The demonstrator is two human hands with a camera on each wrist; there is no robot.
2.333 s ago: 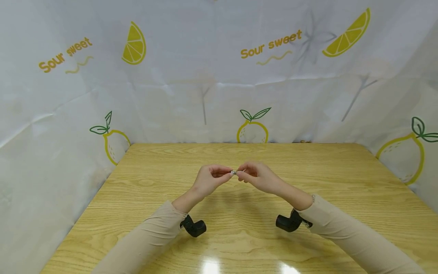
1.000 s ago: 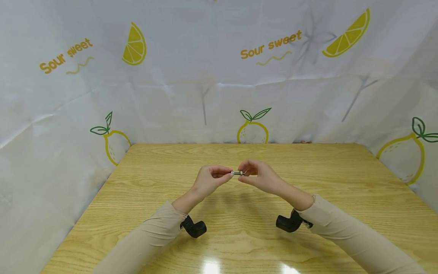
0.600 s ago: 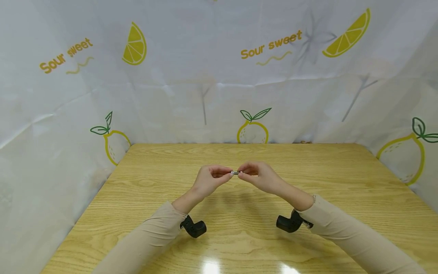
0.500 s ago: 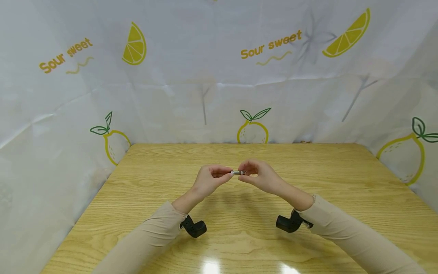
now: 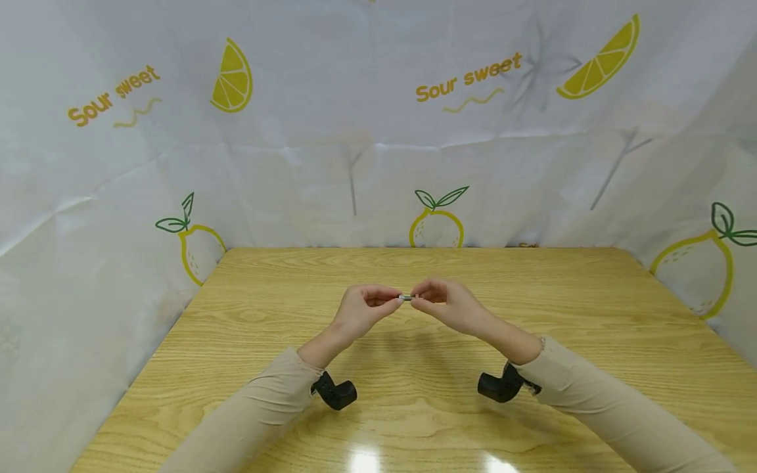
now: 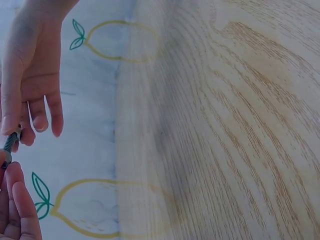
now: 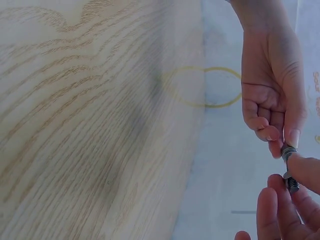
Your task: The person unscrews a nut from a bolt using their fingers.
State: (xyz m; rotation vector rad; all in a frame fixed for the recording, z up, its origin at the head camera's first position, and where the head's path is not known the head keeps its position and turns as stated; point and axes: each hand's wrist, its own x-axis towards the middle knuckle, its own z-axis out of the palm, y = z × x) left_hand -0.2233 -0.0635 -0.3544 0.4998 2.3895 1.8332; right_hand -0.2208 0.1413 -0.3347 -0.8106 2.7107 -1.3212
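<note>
A small metal bolt (image 5: 407, 298) lies level between the two hands, above the middle of the table. My left hand (image 5: 362, 314) pinches its head end between thumb and fingers. On the shank sits a nut (image 7: 287, 175), which my right hand (image 5: 458, 310) holds between thumb and index finger. Threads of the bolt (image 6: 10, 142) show between the hands in the left wrist view. Past the nut, the bolt's threaded end (image 7: 293, 186) sticks out in the right wrist view. The fingertips partly cover both the head and the nut.
The wooden table (image 5: 284, 276) spreads beneath both hands. Behind and beside it hangs a white cloth (image 5: 307, 184) printed with lemons. Black wrist mounts (image 5: 337, 392) hang below both sleeves.
The right thumb and fingers repeatedly spread off the nut and close on it again; half a second ago they stood apart. The left hand stays still with the bolt.
</note>
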